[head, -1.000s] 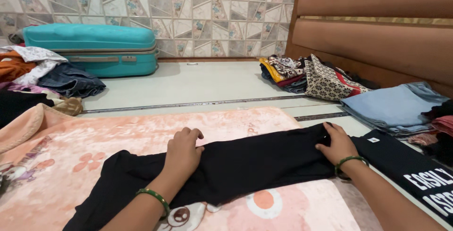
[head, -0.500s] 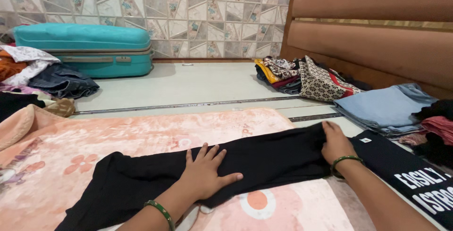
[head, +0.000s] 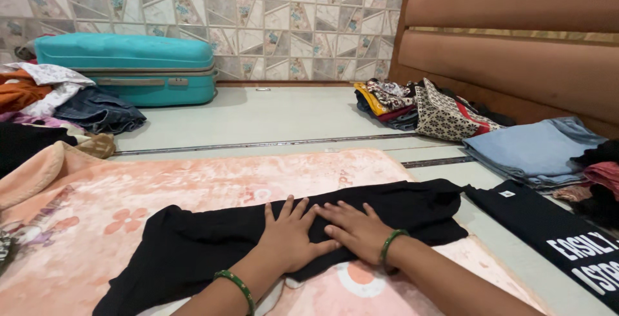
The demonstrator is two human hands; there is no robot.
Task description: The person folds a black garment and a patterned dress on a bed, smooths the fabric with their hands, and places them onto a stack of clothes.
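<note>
Black garment (head: 213,242), spread lengthwise across a pink printed blanket (head: 161,187) on the floor, pressed flat near its middle under left hand (head: 290,238) and right hand (head: 354,229), side by side and touching. Fingers (head: 287,209) of both released and splayed, grasping nothing, green bangles on both wrists. Beyond: teal suitcase (head: 129,68) against the tiled wall, loose clothes piled at left, folded blue cloth (head: 535,148) and a black printed shirt (head: 554,232) at right.

Patterned tile wall (head: 258,19); padded headboard (head: 516,39)
</note>
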